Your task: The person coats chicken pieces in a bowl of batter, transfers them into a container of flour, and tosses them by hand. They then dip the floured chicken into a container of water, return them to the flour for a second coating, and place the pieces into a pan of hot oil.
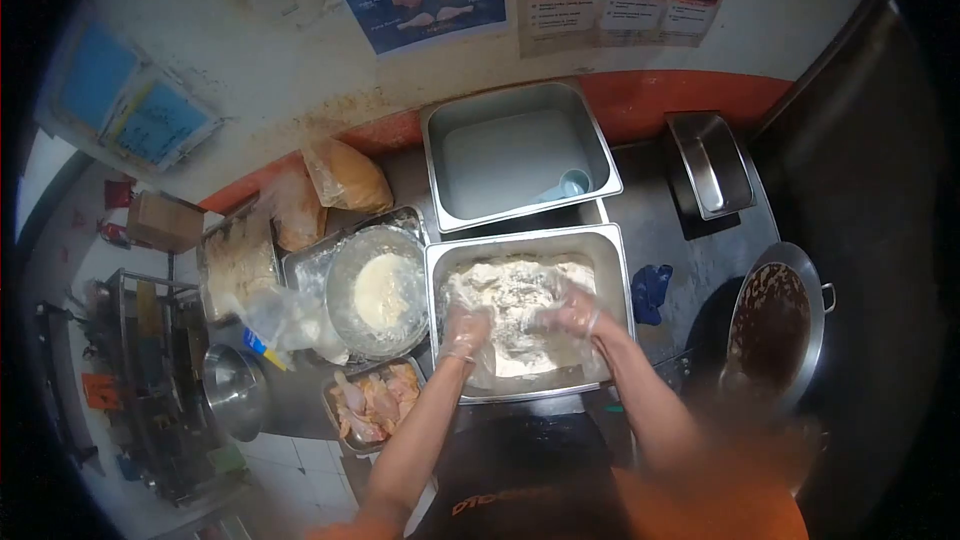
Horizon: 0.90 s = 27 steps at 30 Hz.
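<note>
A: Where are the hands?
B: Both are inside the pan point(520, 237): the left hand point(468, 328) in its left half, the right hand point(575, 314) in its right half, apart from each other.
A: And the arms?
B: The left forearm point(425, 432) slants up over the pan's near left corner. The right forearm point(645, 385) comes in across the pan's right side.
A: Wrists?
B: The right wrist point(599, 326) is just inside the pan's right side; the left wrist point(458, 355) is above its near left part.
A: Bare?
B: Clear gloves cover both.
A: Fingers?
B: Blurred; I can't tell how far they curl.
</note>
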{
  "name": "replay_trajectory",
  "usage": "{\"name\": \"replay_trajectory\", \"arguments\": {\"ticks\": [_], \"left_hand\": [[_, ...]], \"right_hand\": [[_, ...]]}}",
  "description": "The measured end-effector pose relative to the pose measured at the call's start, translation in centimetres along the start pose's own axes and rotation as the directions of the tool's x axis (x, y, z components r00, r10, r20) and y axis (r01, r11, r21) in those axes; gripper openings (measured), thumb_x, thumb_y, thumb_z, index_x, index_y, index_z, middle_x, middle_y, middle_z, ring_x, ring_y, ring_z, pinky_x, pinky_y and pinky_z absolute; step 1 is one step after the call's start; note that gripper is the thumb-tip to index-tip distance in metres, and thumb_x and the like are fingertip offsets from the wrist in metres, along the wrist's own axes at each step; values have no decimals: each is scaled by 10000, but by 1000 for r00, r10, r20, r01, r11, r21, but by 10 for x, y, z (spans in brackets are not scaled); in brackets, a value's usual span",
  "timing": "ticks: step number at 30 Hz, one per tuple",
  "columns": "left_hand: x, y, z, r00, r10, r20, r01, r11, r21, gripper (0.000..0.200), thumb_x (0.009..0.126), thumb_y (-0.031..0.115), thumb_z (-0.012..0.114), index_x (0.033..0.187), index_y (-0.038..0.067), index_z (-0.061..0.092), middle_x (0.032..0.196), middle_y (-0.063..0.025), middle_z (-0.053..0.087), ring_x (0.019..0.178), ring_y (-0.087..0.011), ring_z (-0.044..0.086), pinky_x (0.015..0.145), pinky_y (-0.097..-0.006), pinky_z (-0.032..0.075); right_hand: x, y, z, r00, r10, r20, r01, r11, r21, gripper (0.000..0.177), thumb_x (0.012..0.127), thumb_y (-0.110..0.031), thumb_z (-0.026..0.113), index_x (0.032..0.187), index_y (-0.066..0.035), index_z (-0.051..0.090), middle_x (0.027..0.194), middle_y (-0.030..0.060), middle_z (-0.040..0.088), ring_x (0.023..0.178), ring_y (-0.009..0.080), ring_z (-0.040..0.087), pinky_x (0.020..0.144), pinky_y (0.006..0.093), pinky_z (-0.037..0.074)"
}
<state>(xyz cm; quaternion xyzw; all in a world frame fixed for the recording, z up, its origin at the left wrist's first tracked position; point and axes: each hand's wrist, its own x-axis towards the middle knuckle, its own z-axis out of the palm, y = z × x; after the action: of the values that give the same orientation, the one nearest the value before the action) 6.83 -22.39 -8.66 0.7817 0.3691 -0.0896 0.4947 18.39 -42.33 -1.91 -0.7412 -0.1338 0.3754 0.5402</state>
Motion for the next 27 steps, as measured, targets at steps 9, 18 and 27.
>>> {"name": "replay_trajectory", "arguments": {"ticks": [9, 18, 27], "left_hand": [[19, 54, 24, 946, -192, 262, 322, 662, -677, 697, 895, 533, 634, 1365, 25, 544, 1354, -105, 540, 1156, -223, 534, 909, -353, 456], [-2, -24, -11, 972, 76, 223, -24, 974, -224, 524, 930, 326, 525, 1361, 27, 540, 1195, -106, 664, 1071, -245, 628, 873, -371, 500], [-3, 55, 14, 913, -311, 263, 396, 829, -394, 613, 941, 484, 550, 1308, -6, 536, 1173, -114, 641, 1023, -227, 590, 835, -367, 489]], "right_hand": [[64, 22, 27, 990, 131, 45, -120, 973, -196, 677, 722, -313, 814, 1262, 5, 556, 1159, 182, 651, 1058, 288, 621, 927, 368, 495], [-13, -52, -9, 932, 363, 11, -311, 815, -490, 957, 663, -493, 833, 1344, 65, 460, 1311, 281, 550, 1185, 379, 572, 1004, 400, 471], [12, -9, 37, 950, 265, 164, -185, 902, -389, 1222, 594, -429, 899, 1522, 11, 237, 1436, 287, 447, 1335, 329, 457, 1109, 335, 366]]}}
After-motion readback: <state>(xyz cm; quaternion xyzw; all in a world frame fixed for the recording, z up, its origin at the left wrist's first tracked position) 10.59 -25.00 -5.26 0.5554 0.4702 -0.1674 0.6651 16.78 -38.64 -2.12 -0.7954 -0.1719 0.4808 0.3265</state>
